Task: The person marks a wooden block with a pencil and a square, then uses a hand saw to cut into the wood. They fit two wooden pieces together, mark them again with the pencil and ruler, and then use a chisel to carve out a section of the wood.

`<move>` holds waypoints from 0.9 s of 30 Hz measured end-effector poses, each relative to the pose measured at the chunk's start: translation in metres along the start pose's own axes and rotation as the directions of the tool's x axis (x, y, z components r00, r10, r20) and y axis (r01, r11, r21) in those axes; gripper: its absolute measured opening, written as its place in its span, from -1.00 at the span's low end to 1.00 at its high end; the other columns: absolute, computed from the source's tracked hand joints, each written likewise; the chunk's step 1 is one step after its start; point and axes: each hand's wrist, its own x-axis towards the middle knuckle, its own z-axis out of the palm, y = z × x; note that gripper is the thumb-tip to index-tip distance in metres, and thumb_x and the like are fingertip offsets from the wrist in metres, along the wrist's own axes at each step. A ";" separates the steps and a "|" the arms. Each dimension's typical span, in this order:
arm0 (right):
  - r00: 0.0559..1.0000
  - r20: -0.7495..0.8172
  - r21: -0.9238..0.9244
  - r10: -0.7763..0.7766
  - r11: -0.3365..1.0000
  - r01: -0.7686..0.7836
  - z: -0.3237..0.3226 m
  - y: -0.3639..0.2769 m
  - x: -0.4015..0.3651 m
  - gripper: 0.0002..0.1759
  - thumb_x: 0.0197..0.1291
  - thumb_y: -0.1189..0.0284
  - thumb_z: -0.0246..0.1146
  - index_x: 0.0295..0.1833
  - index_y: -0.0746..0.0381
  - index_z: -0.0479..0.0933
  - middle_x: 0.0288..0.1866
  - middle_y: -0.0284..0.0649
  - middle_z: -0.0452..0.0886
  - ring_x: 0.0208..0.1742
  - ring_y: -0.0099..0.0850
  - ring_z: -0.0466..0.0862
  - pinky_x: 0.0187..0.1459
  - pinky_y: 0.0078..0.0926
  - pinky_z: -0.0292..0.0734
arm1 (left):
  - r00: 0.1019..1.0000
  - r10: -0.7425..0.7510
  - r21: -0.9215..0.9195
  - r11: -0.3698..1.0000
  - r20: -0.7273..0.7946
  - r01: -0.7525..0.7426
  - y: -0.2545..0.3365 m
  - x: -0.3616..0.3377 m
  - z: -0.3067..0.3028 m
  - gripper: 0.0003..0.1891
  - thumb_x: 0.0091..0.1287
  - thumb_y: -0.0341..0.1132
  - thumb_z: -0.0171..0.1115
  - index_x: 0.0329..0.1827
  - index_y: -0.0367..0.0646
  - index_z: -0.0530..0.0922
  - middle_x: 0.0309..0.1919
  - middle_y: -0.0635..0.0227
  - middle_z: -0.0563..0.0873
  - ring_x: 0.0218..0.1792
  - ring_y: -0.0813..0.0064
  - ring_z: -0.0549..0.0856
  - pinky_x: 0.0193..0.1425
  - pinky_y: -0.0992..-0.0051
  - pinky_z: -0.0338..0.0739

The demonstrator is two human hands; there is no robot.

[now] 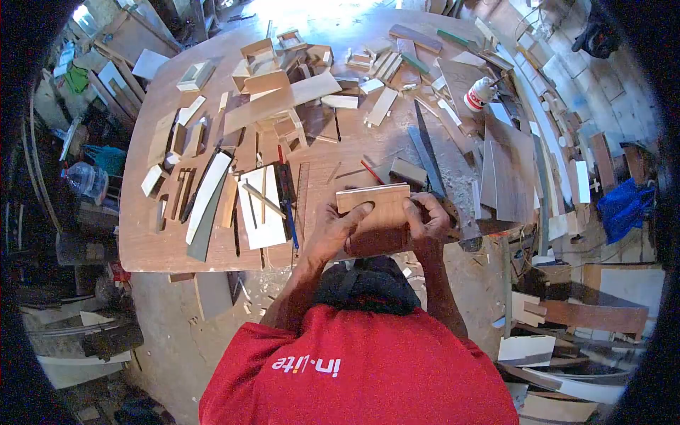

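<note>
My left hand [336,227] and my right hand [428,217] hold a small wooden board [382,216] between them, above the table's near edge. A pale strip runs along the board's far edge. The left thumb presses on its face, and the right fingers are closed round its other end. Just beyond lie a small wooden block [409,171] and a red pencil [370,171]. A long dark metal-looking bar [426,161] stretches away beside the right hand. Left of my left hand are a thin ruler [302,198] and a white board [262,207] with narrow sticks on it.
On the wooden table [149,237], several small wooden boxes and offcuts [280,92] are piled toward the back. A white glue bottle [480,93] stands at the right, near leaning thin panels [506,173]. More scrap wood [588,312] is stacked at the lower right.
</note>
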 end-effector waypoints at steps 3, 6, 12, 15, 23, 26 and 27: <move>0.999 0.009 -0.049 0.051 0.998 -0.051 0.005 0.011 0.004 -0.82 0.15 0.39 0.33 -0.24 0.29 0.60 -0.35 -0.29 0.64 -0.30 -0.55 0.58 -0.20 -0.50 0.49 | 0.999 -0.043 0.046 0.998 -0.023 0.044 0.001 -0.002 -0.001 -0.66 0.28 -0.27 0.34 0.05 -0.25 0.57 -0.13 0.32 0.71 -0.19 0.57 0.67 -0.14 0.57 0.56; 0.997 -0.008 0.011 0.072 0.997 -0.072 0.011 0.023 -0.003 -0.82 0.16 0.38 0.33 -0.24 0.28 0.61 -0.41 -0.32 0.63 -0.35 -0.57 0.56 -0.24 -0.53 0.48 | 0.988 -0.155 -0.041 0.987 -0.003 0.155 -0.016 0.001 -0.015 -0.68 0.27 -0.32 0.34 0.03 -0.26 0.59 -0.15 0.33 0.72 -0.22 0.57 0.67 -0.17 0.57 0.56; 0.967 0.050 0.001 0.248 0.969 -0.249 0.018 0.033 -0.003 -0.80 0.19 0.35 0.34 -0.27 0.28 0.61 -0.41 -0.33 0.64 -0.36 -0.55 0.56 -0.23 -0.51 0.49 | 0.989 -0.151 -0.064 0.987 -0.003 0.150 -0.026 0.004 -0.024 -0.72 0.26 -0.32 0.35 -0.03 -0.27 0.63 -0.20 0.33 0.73 -0.23 0.56 0.68 -0.14 0.55 0.56; 0.976 0.057 -0.033 0.212 0.977 -0.210 0.020 0.046 0.004 -0.79 0.21 0.34 0.34 -0.27 0.29 0.61 -0.41 -0.33 0.64 -0.35 -0.55 0.57 -0.20 -0.52 0.50 | 0.981 -0.194 0.008 0.981 -0.016 0.195 -0.020 0.010 -0.022 -0.72 0.26 -0.32 0.36 -0.04 -0.27 0.63 -0.19 0.33 0.74 -0.22 0.55 0.69 -0.11 0.54 0.57; 0.995 0.026 0.048 0.099 0.994 -0.100 0.013 0.060 0.012 -0.82 0.31 0.39 0.26 -0.28 0.29 0.57 -0.38 -0.43 0.57 -0.32 -0.66 0.49 -0.21 -0.60 0.45 | 0.993 -0.085 0.017 0.996 0.085 0.084 0.010 0.010 -0.002 -0.68 0.23 -0.37 0.35 0.02 -0.27 0.60 -0.16 0.38 0.72 -0.14 0.56 0.65 0.03 0.49 0.52; 0.982 0.051 0.139 0.182 0.973 -0.187 0.009 0.061 0.018 -0.72 0.25 0.27 0.33 -0.24 0.31 0.60 -0.33 -0.34 0.66 -0.30 -0.59 0.57 -0.18 -0.54 0.51 | 0.993 -0.053 0.045 0.998 0.105 0.049 0.007 0.013 0.001 -0.65 0.23 -0.37 0.35 0.06 -0.28 0.58 -0.12 0.34 0.72 -0.10 0.53 0.65 0.07 0.46 0.52; 0.982 0.060 0.133 0.178 0.974 -0.184 0.008 0.065 0.019 -0.72 0.25 0.27 0.33 -0.24 0.31 0.60 -0.33 -0.34 0.66 -0.30 -0.59 0.57 -0.18 -0.54 0.51 | 0.991 -0.067 0.015 0.998 0.113 0.066 0.001 0.015 0.000 -0.65 0.24 -0.36 0.35 0.07 -0.28 0.57 -0.10 0.33 0.72 -0.09 0.53 0.65 0.08 0.46 0.51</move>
